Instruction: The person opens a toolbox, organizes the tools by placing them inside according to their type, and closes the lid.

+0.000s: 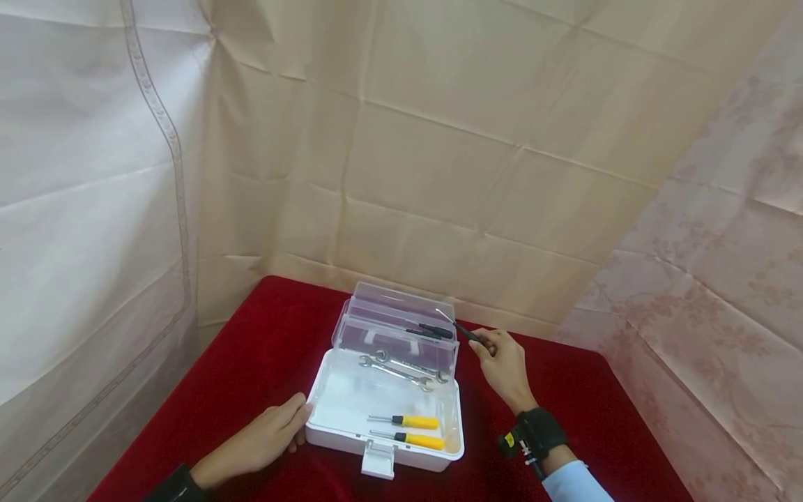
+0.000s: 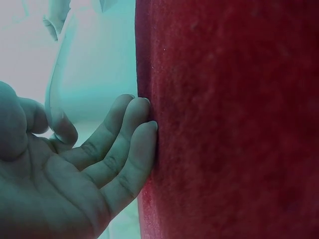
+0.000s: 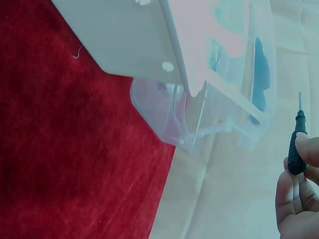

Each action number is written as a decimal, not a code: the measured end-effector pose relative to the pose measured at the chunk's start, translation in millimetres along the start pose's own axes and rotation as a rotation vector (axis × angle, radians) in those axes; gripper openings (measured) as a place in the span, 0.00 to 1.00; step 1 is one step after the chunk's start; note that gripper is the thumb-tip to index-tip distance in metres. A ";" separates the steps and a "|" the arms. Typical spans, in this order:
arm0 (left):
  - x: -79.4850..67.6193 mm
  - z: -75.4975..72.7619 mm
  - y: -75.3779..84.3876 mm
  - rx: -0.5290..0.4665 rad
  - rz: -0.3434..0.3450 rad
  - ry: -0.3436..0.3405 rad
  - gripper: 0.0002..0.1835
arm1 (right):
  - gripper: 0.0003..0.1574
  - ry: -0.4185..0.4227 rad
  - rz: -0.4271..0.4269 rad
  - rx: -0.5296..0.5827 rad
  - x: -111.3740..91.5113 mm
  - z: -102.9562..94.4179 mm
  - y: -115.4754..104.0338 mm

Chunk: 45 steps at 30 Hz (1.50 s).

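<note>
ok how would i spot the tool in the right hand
On the red cloth sits an open white box. Right of its raised lid, the right hand grips the black-handled tool. Unlike the dark items in the lid, it is held aloft.

The left forearm [image 1: 228, 457] slants in from the lower left, its hand [image 1: 276, 431] turned sideways, three fingers lying together, gently bent. The right forearm [image 1: 558, 458] angles up from the lower right; the right hand [image 1: 507, 368], farther forward, pinches between thumb and fingers.
</note>
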State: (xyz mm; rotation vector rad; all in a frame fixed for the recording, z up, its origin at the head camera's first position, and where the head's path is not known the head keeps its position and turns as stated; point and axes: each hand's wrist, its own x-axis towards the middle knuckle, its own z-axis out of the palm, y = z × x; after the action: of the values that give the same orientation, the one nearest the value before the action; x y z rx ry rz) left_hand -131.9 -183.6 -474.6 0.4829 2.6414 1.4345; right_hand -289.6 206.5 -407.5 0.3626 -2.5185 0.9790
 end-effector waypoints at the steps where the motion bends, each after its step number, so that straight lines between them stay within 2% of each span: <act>1: 0.4 0.4 0.0 0.004 -0.002 -0.001 0.15 | 0.08 -0.003 0.007 0.002 -0.4 0.5 -1.1; 9: 0.4 2.0 -1.5 -0.013 -0.030 -0.007 0.14 | 0.09 -0.015 0.032 0.009 -2.5 4.9 -4.0; 19: -0.7 3.7 -2.7 -0.014 -0.020 0.013 0.15 | 0.09 -0.016 -0.021 0.028 -1.8 18.1 -10.9; 26: -1.0 4.2 -1.9 0.001 -0.011 0.027 0.16 | 0.11 -0.021 -0.098 0.000 5.3 28.0 -16.8; 36: -0.9 3.5 1.3 -0.005 -0.025 0.018 0.15 | 0.10 -0.060 -0.164 0.024 12.6 43.6 -29.4; 45: -0.9 3.6 1.2 0.012 -0.020 0.024 0.15 | 0.11 -0.106 -0.198 -0.003 12.2 54.0 -37.4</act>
State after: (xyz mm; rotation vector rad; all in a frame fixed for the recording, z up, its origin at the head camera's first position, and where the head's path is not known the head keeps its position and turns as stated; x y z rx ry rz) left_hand -129.9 -180.4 -475.6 0.4427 2.6666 1.4292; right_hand -301.3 141.3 -416.1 0.6652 -2.5183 0.8994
